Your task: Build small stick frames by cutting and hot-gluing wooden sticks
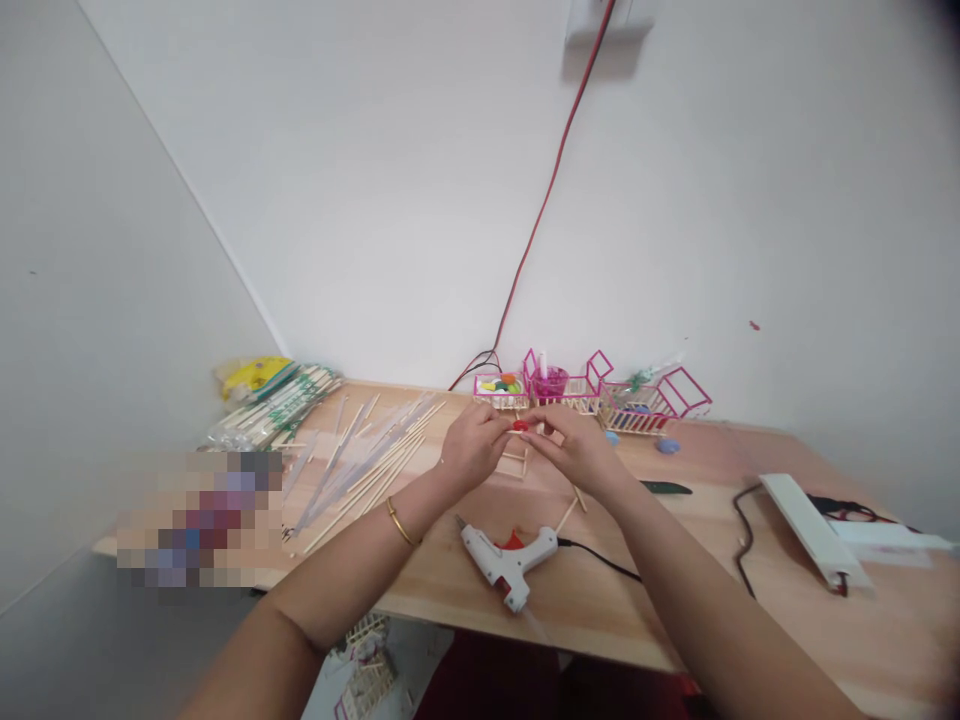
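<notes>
Close together above the table's middle, my left hand (478,442) and my right hand (574,447) are both closed, fingertips pinching at a small red piece (520,426). A pale strip like a short stick runs just under it; its exact shape is too small to make out. Behind and below the fingers lies a small frame of wooden sticks (514,474), partly hidden by my left hand. Nearer to me, a white hot glue gun (504,566) with a red trigger rests on its side between my forearms.
Wooden sticks (382,465) and clear glue sticks spread at left, beside packaged skewers (289,405). Pink-edged stick baskets (645,408) line the wall. A green blade-like thing (666,488), a white power strip (806,530) and cords lie at right. The front table edge is near.
</notes>
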The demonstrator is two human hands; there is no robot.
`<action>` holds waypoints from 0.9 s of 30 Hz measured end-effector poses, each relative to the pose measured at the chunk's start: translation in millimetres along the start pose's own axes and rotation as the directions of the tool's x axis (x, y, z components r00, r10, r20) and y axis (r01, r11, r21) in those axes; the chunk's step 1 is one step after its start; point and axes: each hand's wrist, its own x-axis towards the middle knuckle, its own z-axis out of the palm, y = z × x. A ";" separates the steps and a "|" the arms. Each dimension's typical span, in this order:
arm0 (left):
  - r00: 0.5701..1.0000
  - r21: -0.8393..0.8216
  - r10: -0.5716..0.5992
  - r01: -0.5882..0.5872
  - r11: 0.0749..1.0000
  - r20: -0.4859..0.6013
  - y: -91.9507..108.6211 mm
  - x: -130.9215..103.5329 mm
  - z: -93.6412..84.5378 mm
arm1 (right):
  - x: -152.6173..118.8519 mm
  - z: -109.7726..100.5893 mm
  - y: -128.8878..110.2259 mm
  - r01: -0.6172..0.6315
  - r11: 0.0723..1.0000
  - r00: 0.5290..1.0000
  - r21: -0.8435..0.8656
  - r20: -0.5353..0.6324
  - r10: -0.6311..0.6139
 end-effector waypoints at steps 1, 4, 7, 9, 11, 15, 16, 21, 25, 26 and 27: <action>1.000 -0.022 -0.007 0.007 1.000 -0.016 0.1 -0.5 0.4 | -5.1 -5.6 -1.7 0.002 1.000 1.000 -0.006 -0.030 -0.002; 0.998 -0.142 -0.035 0.028 0.989 -0.047 -0.1 -2.8 0.4 | -30.8 -21.1 -9.8 -0.038 0.999 0.997 -0.002 -0.065 0.038; 0.990 -0.321 -0.123 0.098 0.942 -0.061 -0.8 -3.9 0.0 | -63.0 -22.7 -21.5 -0.040 0.998 0.974 0.058 0.223 0.027; 0.974 -0.435 -0.218 0.172 0.884 -0.059 -2.1 -3.6 0.1 | -79.3 -13.6 -28.8 -0.019 0.998 0.916 0.065 0.401 -0.009; 0.947 -0.532 -0.318 0.252 0.809 -0.035 -4.8 -3.4 0.5 | -87.9 0.6 -34.2 -0.006 0.998 0.864 0.066 0.503 -0.028; 0.869 -0.672 -0.491 0.399 0.624 0.060 -13.2 -5.6 2.9 | -88.4 27.3 -39.2 -0.042 0.999 0.827 0.031 0.562 0.017; 0.844 -0.704 -0.529 0.426 0.568 0.084 -15.4 -6.7 4.0 | -87.7 31.3 -39.4 -0.056 0.998 0.822 0.026 0.568 0.031; 0.769 -0.821 -0.612 0.464 0.333 0.187 -22.8 -11.2 10.3 | -87.8 29.6 -34.3 -0.195 0.979 0.836 0.066 0.533 0.130; 0.768 -0.842 -0.606 0.455 0.288 0.208 -25.0 -12.7 13.4 | -80.1 12.8 -28.4 -0.298 0.935 0.898 0.193 0.388 0.207; 0.769 -0.845 -0.604 0.454 0.283 0.210 -25.2 -12.8 13.8 | -76.7 9.1 -27.5 -0.296 0.928 0.914 0.228 0.350 0.206; 0.769 -0.847 -0.604 0.452 0.281 0.210 -25.4 -12.9 14.0 | -73.3 6.4 -26.8 -0.303 0.921 0.923 0.244 0.318 0.219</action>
